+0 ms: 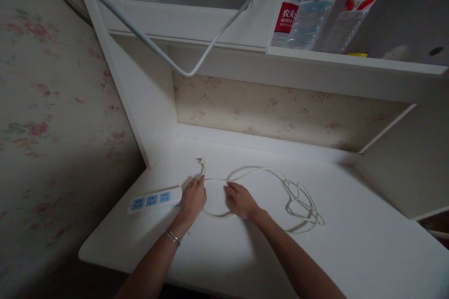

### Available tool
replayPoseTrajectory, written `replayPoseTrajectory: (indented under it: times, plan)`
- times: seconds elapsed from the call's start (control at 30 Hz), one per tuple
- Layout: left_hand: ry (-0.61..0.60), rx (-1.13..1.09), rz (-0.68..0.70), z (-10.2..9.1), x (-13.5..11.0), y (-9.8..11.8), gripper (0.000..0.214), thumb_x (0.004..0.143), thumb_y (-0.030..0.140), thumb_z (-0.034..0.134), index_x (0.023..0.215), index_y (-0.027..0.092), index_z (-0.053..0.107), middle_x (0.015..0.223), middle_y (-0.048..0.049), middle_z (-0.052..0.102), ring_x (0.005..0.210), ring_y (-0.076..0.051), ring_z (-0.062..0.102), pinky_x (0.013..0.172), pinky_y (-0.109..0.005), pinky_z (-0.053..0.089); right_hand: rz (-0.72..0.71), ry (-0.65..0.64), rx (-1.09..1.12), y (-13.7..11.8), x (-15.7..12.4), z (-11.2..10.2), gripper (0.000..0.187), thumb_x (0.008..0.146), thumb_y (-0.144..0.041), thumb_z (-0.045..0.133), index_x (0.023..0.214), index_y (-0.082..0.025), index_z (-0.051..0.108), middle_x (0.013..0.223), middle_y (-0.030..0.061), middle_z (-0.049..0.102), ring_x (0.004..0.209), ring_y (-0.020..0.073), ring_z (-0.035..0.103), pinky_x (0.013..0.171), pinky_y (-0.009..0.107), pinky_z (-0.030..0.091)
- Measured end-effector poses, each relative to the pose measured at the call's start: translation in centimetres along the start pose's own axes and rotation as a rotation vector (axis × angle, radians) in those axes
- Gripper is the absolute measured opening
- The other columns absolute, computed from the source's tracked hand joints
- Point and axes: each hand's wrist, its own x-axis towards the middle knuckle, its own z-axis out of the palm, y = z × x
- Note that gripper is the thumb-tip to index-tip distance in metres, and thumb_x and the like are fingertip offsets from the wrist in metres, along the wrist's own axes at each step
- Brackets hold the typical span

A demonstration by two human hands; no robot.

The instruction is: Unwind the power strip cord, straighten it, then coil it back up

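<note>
1 cord (pixel 215 179), seemingly being arranged: your left hand (pixel 194 195) pinches it near the plug (pixel 201 161); your right hand (pixel 241 202) curls, hold unclear. Next likely calls for easing right-side slack.

Left forearm (pixel 150 264): bare as far as the lower edge of the view. Encircling its wrist (pixel 178 230), a slim, silver-coloured bracelet (pixel 173 237) of metallic sheen, rounded in outline and seemingly composed of two narrow parallel bands; any finer markings are too small to resolve. Left hand (pixel 194 195) and right hand (pixel 242 200): bare. Right forearm (pixel 291 252): likewise bare from wrist to the lower edge of the view.
</note>
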Motion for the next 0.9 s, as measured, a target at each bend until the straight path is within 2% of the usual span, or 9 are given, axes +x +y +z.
replayPoseTrajectory:
  times: [0.07,0.13,0.2,0.3,0.4,0.53,0.63,0.73,0.9]
  plan:
    - [-0.001,-0.055,-0.004,-0.1,-0.2,0.1,0.042,0.091,0.013,0.034,0.131,0.014,0.048,0.103,-0.0135,0.062,0.091,-0.022,0.061,0.077,-0.031,0.047,0.058,0.026,-0.028,-0.5,1.7,1.1,0.051,0.088,-0.023,0.041,0.139,-0.017,0.043,0.141,0.0153,0.045,0.131,0.0287,0.039,0.107,0.051,0.031]
    - [-0.001,-0.123,-0.018,-0.3,-0.3,0.2,0.042,0.093,0.014,0.032,0.132,0.011,0.046,0.104,-0.0144,0.063,0.091,-0.021,0.062,0.076,-0.030,0.048,0.067,0.070,-0.002,-0.5,3.2,1.6,0.061,0.085,-0.020,0.044,0.145,-0.016,0.033,0.149,0.0154,0.033,0.137,0.0289,0.031,0.109,0.051,0.029]
    - [-0.001,-0.195,-0.034,-0.3,-0.3,0.1,0.042,0.093,0.013,0.030,0.132,0.009,0.046,0.105,-0.0151,0.063,0.091,-0.021,0.063,0.076,-0.030,0.049,-0.006,0.117,0.054,-0.2,4.4,1.6,0.067,0.082,-0.016,0.045,0.147,-0.012,0.027,0.153,0.0157,0.023,0.140,0.0263,0.023,0.111,0.047,0.028]
    - [0.010,-0.343,-0.045,-0.3,-0.3,-0.2,0.039,0.094,0.015,0.030,0.128,0.012,0.048,0.107,-0.0141,0.064,0.096,-0.021,0.063,0.082,-0.031,0.049,-0.166,0.165,0.122,0.0,5.7,0.9,0.066,0.084,-0.018,0.043,0.147,-0.009,0.025,0.154,0.0149,0.019,0.141,0.0222,0.021,0.113,0.042,0.028]
    - [-0.011,-0.555,-0.007,-0.2,-0.3,-0.5,0.036,0.094,0.019,0.031,0.124,0.015,0.052,0.113,-0.0120,0.063,0.104,-0.020,0.061,0.091,-0.033,0.048,-0.242,0.153,0.115,-0.8,6.1,-0.1,0.064,0.089,-0.034,0.046,0.146,-0.015,0.027,0.153,0.0124,0.025,0.140,0.0239,0.024,0.113,0.047,0.025]
    - [-0.074,-0.777,0.039,-0.8,-0.4,-0.3,0.034,0.094,0.022,0.035,0.119,0.017,0.056,0.120,-0.0103,0.062,0.112,-0.019,0.057,0.100,-0.034,0.042,-0.320,0.083,0.065,-2.8,5.6,-0.9,0.046,0.093,-0.041,0.043,0.133,-0.019,0.047,0.138,0.0095,0.050,0.135,0.0243,0.034,0.113,0.050,0.018]
    - [-0.124,-0.827,0.005,-1.5,-0.5,0.1,0.034,0.095,0.028,0.033,0.115,0.019,0.058,0.114,-0.0095,0.065,0.106,-0.019,0.059,0.097,-0.035,0.043,-0.335,0.068,0.035,-3.6,5.0,-1.3,0.035,0.096,-0.037,0.037,0.116,-0.018,0.058,0.116,0.0098,0.064,0.117,0.0221,0.051,0.107,0.043,0.030]
    - [-0.149,-0.825,-0.040,-1.9,-0.5,0.4,0.036,0.096,0.037,0.032,0.116,0.020,0.056,0.111,-0.0091,0.066,0.103,-0.020,0.060,0.092,-0.034,0.044,-0.302,0.009,0.015,-3.5,4.5,-2.3,0.041,0.098,-0.041,0.029,0.106,-0.018,0.062,0.102,0.0092,0.067,0.099,0.0203,0.060,0.089,0.033,0.044]
    - [-0.203,-0.733,-0.004,-2.3,-0.3,0.9,0.042,0.096,0.047,0.028,0.104,0.022,0.060,0.101,-0.0064,0.065,0.098,-0.019,0.059,0.089,-0.032,0.043,-0.100,-0.043,0.018,-1.7,3.0,-6.7,0.043,0.097,-0.041,0.029,0.095,-0.019,0.067,0.093,0.0092,0.070,0.084,0.0202,0.064,0.075,0.029,0.045]
